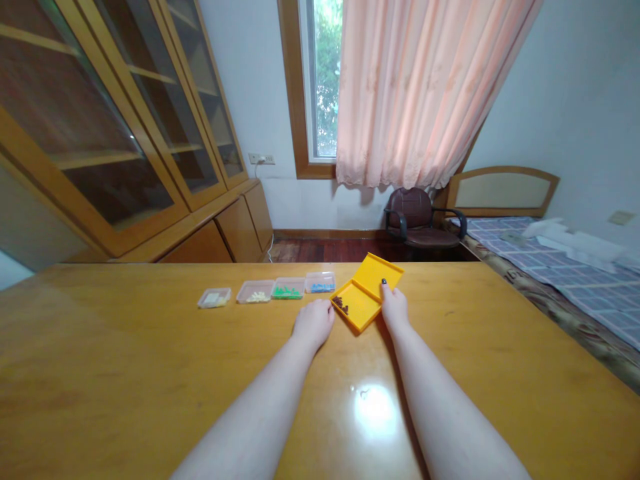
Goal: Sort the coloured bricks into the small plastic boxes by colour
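Observation:
A yellow plastic box with its hinged lid swung back is between my hands over the table. Several small dark brown pieces are gathered at its left corner; the rest of its floor is bare. My right hand grips the box's right side near the hinge, thumb on the inside of the lid. At the left corner, my left hand is closed with its fingertips against the box edge; most of its fingers are hidden.
Left of the box stand shallow clear trays: one with blue pieces, one with green pieces, one with cream pieces, and a smaller clear box. Beyond the wooden table are a chair and a bed.

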`<state>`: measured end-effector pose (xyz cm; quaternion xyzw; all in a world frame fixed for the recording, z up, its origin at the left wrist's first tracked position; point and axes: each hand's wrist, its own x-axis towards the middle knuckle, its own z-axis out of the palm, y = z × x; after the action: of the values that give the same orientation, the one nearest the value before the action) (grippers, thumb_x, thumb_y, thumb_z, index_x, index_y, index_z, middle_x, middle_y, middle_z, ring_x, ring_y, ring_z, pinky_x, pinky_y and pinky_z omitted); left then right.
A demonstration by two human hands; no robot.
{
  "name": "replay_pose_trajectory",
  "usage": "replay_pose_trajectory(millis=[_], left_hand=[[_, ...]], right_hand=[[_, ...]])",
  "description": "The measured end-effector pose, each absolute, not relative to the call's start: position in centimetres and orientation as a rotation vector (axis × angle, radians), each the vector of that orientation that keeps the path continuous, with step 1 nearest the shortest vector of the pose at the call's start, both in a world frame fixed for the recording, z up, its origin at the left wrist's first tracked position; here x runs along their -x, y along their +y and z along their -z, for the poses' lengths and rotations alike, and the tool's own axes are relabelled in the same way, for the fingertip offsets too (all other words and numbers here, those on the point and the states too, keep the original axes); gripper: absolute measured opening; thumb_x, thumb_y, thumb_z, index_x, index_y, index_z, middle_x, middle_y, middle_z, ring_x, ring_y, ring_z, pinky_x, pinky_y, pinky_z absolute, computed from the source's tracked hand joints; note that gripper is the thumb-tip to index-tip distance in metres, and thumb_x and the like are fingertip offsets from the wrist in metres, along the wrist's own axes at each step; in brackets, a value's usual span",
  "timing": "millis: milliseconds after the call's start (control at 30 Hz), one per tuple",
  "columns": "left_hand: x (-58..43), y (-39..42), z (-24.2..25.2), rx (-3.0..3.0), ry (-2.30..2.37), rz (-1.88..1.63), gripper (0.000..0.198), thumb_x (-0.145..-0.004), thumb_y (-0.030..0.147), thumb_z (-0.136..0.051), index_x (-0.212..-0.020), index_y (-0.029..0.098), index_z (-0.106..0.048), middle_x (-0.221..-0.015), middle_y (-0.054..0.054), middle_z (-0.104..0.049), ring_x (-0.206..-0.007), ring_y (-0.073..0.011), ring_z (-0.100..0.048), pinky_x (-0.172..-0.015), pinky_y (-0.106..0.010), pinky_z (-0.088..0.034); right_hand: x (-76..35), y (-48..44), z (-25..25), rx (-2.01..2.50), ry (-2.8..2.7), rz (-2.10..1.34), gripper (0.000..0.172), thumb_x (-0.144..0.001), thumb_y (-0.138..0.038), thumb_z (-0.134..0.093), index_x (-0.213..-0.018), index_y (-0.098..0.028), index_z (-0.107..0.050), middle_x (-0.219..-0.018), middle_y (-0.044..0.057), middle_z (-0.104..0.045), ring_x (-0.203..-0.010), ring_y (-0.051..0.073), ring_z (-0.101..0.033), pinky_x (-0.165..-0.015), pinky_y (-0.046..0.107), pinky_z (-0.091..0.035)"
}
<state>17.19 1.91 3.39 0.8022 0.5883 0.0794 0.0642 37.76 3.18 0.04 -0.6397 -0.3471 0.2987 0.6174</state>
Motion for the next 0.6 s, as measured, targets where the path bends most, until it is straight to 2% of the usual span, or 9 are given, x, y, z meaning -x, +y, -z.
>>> replay_pose_trajectory(millis=[167,367,600], left_hand=[[-17.30,1.81,-3.52,-2.414,1.730,-0.255,0.026,-0.086,0.037,-0.038,-0.093,0.020,-0.056,-0.092,-0.007,-0.061,-0.082,-0.0194,-0.058,-0.070,-0.028,-0.041],[-17.41,1.86,-3.62,-2.459,1.666,-0.227,0.018,-0.084,0.032,-0.044,-0.093,0.020,-0.054,-0.095,-0.006,-0.059,-0.087,-0.0192,-0.056,-0.074,-0.029,-0.041],[-17.48,1.47,-3.49,-2.468,1.808,-0.101,0.033,-0.085,0.043,-0.039,-0.103,0.018,-0.052,-0.099,-0.011,-0.057,-0.094,-0.0247,-0.054,-0.078,-0.037,-0.041]], right_hand=[[-37.90,3.42,0.32,1.474,-0.791,-0.686,0.050,-0.069,-0.058,-0.051,-0.082,-0.012,-0.064,-0.085,0.012,-0.069,-0.077,0.025,-0.063,-0.063,0.029,-0.047],[-37.95,3.54,0.67,1.448,-0.772,-0.695,0.051,-0.068,-0.059,-0.052,-0.084,-0.012,-0.065,-0.084,0.012,-0.069,-0.076,0.025,-0.063,-0.062,0.029,-0.047],[-37.89,3.53,0.72,1.435,-0.775,-0.690,0.052,-0.068,-0.060,-0.052,-0.084,-0.012,-0.064,-0.085,0.012,-0.069,-0.075,0.024,-0.063,-0.060,0.028,-0.046]])
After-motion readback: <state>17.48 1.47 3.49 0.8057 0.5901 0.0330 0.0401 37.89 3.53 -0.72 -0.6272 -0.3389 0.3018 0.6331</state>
